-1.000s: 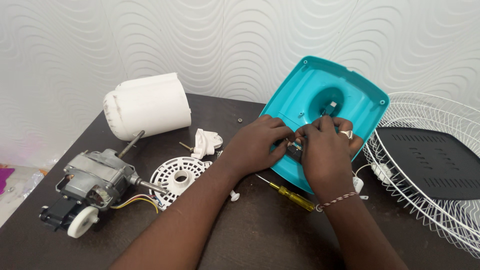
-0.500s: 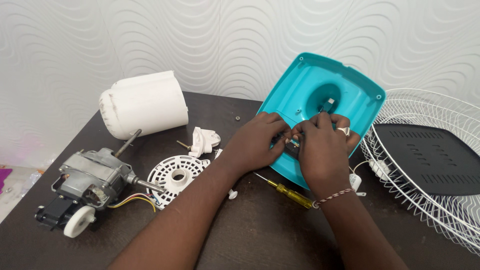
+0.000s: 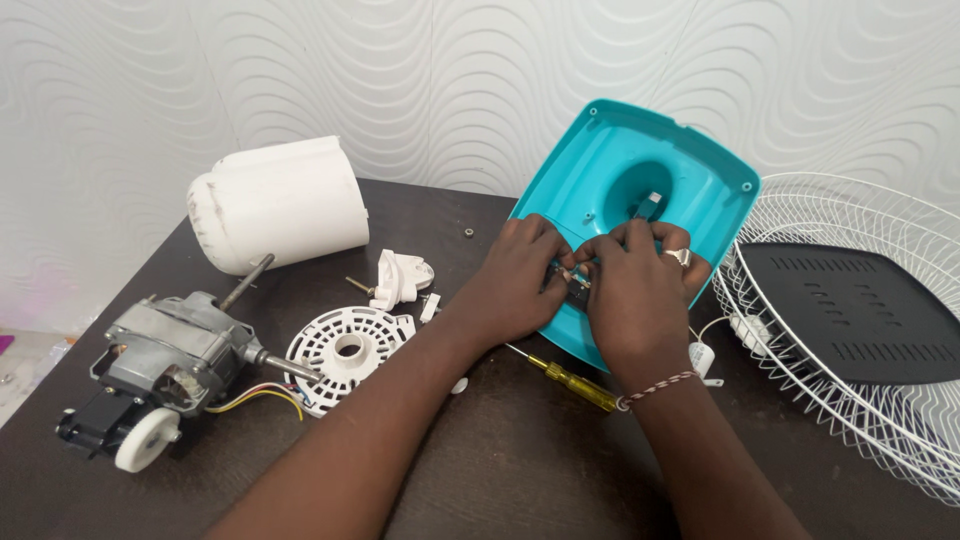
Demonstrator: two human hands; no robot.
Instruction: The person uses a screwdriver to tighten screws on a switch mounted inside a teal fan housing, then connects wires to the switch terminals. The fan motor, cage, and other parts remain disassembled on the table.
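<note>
A teal plastic fan base cover (image 3: 640, 170) leans tilted at the back of the dark table, hollow side toward me. My left hand (image 3: 515, 280) and my right hand (image 3: 635, 295) meet at its lower edge, fingers pinched together on a small dark switch part (image 3: 572, 290) with thin wires. My right hand wears a ring and a thin bracelet at the wrist. Most of the small part is hidden by my fingers. A yellow-handled screwdriver (image 3: 575, 383) lies on the table just below my hands.
A fan motor (image 3: 170, 360) with coloured wires lies at the left, a white motor housing (image 3: 275, 205) behind it. A white round vented plate (image 3: 350, 345) and a small white bracket (image 3: 400, 277) sit mid-table. At the right, a white wire fan guard (image 3: 860, 390) holds a black panel (image 3: 850, 310).
Both hands stay on the small part at the teal cover's lower edge, with only slight finger movement. The view has shifted a little.
</note>
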